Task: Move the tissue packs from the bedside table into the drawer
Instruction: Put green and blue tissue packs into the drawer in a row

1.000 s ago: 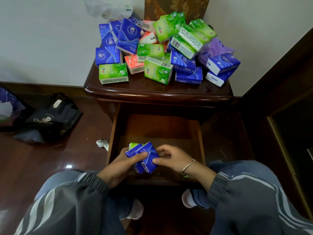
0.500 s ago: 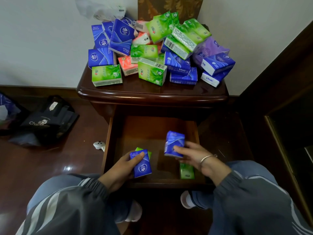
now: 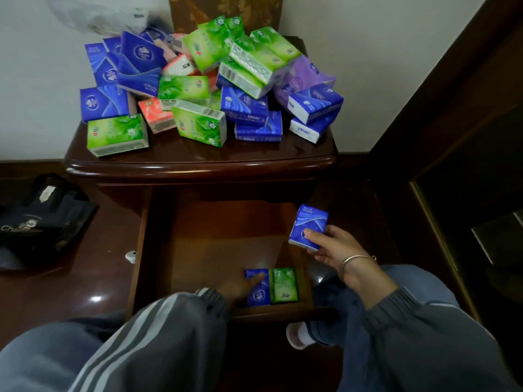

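Note:
A heap of blue, green, pink and purple tissue packs point(image 3: 209, 89) covers the dark wooden bedside table point(image 3: 198, 165). Below it the drawer point(image 3: 215, 244) stands pulled out. In its front right corner a blue pack point(image 3: 259, 295) lies next to a green pack point(image 3: 283, 284). My left hand point(image 3: 240, 284) rests on the blue pack, fingers laid over its top; my sleeve hides most of the hand. My right hand point(image 3: 334, 247) grips another blue pack point(image 3: 308, 226), held upright above the drawer's right side.
A dark bag point(image 3: 39, 219) lies on the glossy floor to the left, and a small white object point(image 3: 130, 255) sits by the drawer's left side. Dark wooden furniture point(image 3: 467, 137) rises on the right. My knees fill the bottom of the view.
My left hand carried its blue pack to the drawer's front right and set it beside the green one. My right hand moved its blue pack right and up, over the drawer's right wall.

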`<state>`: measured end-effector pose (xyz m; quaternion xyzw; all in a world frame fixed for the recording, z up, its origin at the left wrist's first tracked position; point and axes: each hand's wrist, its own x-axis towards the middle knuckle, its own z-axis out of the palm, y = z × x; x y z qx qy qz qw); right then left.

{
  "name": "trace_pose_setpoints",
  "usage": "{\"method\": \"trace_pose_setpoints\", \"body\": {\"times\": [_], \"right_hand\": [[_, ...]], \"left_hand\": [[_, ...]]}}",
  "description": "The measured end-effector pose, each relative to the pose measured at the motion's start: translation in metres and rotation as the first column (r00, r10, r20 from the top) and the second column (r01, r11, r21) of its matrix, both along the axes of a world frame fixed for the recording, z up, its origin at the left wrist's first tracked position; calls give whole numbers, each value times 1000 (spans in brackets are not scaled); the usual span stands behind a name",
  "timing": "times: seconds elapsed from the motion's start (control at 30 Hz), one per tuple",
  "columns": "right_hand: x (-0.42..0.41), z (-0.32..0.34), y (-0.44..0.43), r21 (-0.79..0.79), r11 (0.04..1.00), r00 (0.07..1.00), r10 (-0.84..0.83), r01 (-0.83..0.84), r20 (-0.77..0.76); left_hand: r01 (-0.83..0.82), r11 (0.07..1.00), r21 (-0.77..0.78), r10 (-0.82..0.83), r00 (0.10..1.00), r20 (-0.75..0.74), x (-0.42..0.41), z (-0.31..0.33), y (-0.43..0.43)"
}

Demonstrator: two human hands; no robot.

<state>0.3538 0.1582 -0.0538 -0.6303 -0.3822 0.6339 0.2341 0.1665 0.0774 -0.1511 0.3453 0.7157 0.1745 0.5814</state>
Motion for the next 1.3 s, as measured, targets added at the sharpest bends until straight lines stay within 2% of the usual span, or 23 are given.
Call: {"method": "trace_pose_setpoints", "body": {"times": [0.1, 0.13, 0.27, 0.33, 0.43, 0.47, 0.53, 0.6, 0.63, 0.7, 0.8, 0.83, 0.87, 0.93, 0.97, 1.0, 1.07, 1.1, 1.13, 1.17, 1.23, 1.27, 1.3], "right_hand": [[-5, 0, 2, 4, 1000, 1000, 17, -17, 1], [-7, 0, 2, 9, 1000, 1000, 21, -21, -6], [-11, -1, 2, 21, 999, 999, 40, -40, -17], [-11, -2, 1, 22, 999, 999, 41, -40, -11], [-12, -4, 0, 27, 998, 999, 54, -54, 5], [-13, -4, -1, 30, 998, 998, 63, -64, 14], [-16, -5, -2, 38, 995, 995, 91, -93, 35], [-20, -8, -4, 37, 991, 991, 126, -128, 53], [-23, -9, -6, 33, 989, 988, 145, -147, 59], [-30, -13, -8, 24, 983, 981, 179, -181, 72], [-40, -20, -13, 1, 975, 971, 221, -222, 88], [-43, -23, -15, -9, 973, 969, 232, -232, 90], [-46, -25, -17, -19, 971, 966, 240, -239, 92], [-49, -31, -20, -35, 967, 961, 256, -254, 100], [-51, -35, -21, -40, 963, 956, 270, -267, 112], [-52, -37, -22, -44, 958, 950, 285, -282, 127], [-58, -42, -23, -34, 947, 933, 321, -320, 160], [-62, -45, -24, -24, 940, 923, 340, -341, 178], [-68, -47, -26, -19, 933, 914, 356, -359, 196], [-75, -52, -28, -23, 927, 904, 371, -374, 212], [-91, -62, -36, -50, 914, 886, 404, -404, 229], [-101, -68, -41, -63, 903, 871, 427, -425, 243], [-112, -75, -48, -69, 885, 845, 460, -460, 271]], "left_hand": [[157, 988, -4, -154, 964, -218, -5, 10, 0], [155, 988, -5, -153, 964, -219, -6, 13, -2], [46, 999, 0, -46, 999, 13, -10, 18, -7], [26, 1000, 5, -26, 1000, 17, -16, 21, -8], [-151, 988, 18, 149, 987, 68, -36, 25, -9], [-182, 983, 17, 182, 983, 32, -46, 26, -9], [-145, 989, 8, 145, 985, -97, -70, 29, -11], [5, 999, -39, -16, 960, -280, -96, 31, -14], [94, 993, -78, -116, 915, -385, -106, 32, -16], [220, 960, -171, -277, 820, -500, -122, 27, -20], [400, 844, -357, -536, 662, -525, -129, 14, -26], [448, 794, -412, -608, 577, -545, -129, 9, -28], [494, 741, -455, -666, 453, -593, -128, 6, -29], [603, 623, -499, -695, 133, -707, -129, 6, -30], [647, 562, -515, -678, 4, -735, -130, 6, -31], [672, 517, -530, -663, -76, -745, -133, 7, -31], [683, 493, -539, -640, -135, -757, -140, 10, -32], [687, 519, -508, -611, -117, -783, -145, 15, -33], [695, 575, -432, -551, -61, -832, -151, 21, -35], [694, 655, -299, -451, 42, -892, -156, 29, -37], [580, 810, 83, -149, 341, -928, -170, 42, -44], [445, 864, 237, 2, 467, -884, -176, 46, -50], [267, 910, 318, 118, 567, -815, -183, 49, -57]]}}
